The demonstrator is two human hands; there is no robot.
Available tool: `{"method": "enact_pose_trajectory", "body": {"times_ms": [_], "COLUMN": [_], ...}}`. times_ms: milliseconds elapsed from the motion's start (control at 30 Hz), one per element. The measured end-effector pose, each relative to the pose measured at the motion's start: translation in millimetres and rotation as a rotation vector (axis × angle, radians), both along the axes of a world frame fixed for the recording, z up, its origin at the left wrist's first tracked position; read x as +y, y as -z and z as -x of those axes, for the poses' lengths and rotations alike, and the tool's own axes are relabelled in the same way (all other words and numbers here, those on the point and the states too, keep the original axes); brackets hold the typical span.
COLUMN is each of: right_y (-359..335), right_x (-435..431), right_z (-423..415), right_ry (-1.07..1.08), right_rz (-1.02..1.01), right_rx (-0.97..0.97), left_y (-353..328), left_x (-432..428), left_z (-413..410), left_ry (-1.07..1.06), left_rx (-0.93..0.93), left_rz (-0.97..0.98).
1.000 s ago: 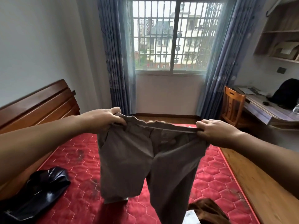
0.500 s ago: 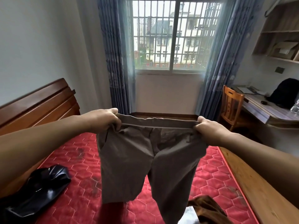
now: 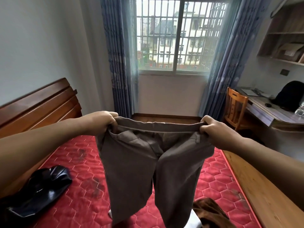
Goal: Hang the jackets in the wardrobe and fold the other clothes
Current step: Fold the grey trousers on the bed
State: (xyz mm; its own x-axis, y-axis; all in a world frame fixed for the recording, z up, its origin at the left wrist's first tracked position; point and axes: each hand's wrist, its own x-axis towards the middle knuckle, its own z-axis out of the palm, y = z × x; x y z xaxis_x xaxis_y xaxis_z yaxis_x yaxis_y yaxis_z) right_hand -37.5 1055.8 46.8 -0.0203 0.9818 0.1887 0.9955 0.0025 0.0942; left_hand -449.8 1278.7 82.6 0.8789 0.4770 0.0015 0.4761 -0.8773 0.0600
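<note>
Brown garment (image 3: 212, 213), crumpled, on the near right part of the red quilted mattress (image 3: 79, 162), lying partly over a white item (image 3: 195, 223); black shiny jacket (image 3: 37, 191), heaped, on the mattress's near left part, well apart from the brown garment; grey-brown trousers (image 3: 148, 170), held up above the middle of the mattress, waistband stretched level, both legs hanging down; left hand (image 3: 102, 122), fingers curled tight round the left end of the waistband; right hand (image 3: 213, 129), fingers curled round the right end likewise; wooden headboard (image 3: 37, 104), along the mattress's left side; wooden bed rail (image 3: 263, 186), along its right side; wooden chair (image 3: 235, 104), beyond the mattress's far right corner, just beside a desk (image 3: 266, 112); barred window (image 3: 177, 33) with blue curtains (image 3: 118, 55), beyond the mattress's far end.
</note>
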Motion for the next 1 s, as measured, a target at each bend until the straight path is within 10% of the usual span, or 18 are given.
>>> {"method": "enact_pose_trajectory", "body": {"times_ms": [300,433,633,800,1000], "right_y": [-39,-31,-51,-117,-128], "right_x": [2,-1,-4,-11,13], "right_z": [23,42,40,31,41], "right_ry": [0.023,0.016,-0.048,-0.137,0.066], "right_rz": [0.165,0.268,0.161,-0.224,-0.088], "right_rx": [0.096,-0.184,-0.205,0.15,-0.117], "left_y": [-25,-11,-29,-80,-87], "left_x": [-18,-41,-34,-20,2], "left_z": [-10,-25,-19,-7,-20], "left_ry": [-0.029,-0.034,0.151,0.175,-0.039], "left_rx": [0.213,0.356,0.107,-0.228,-0.062], "left_rz": [-0.307,-0.356,-0.123,-0.207,-0.028]}}
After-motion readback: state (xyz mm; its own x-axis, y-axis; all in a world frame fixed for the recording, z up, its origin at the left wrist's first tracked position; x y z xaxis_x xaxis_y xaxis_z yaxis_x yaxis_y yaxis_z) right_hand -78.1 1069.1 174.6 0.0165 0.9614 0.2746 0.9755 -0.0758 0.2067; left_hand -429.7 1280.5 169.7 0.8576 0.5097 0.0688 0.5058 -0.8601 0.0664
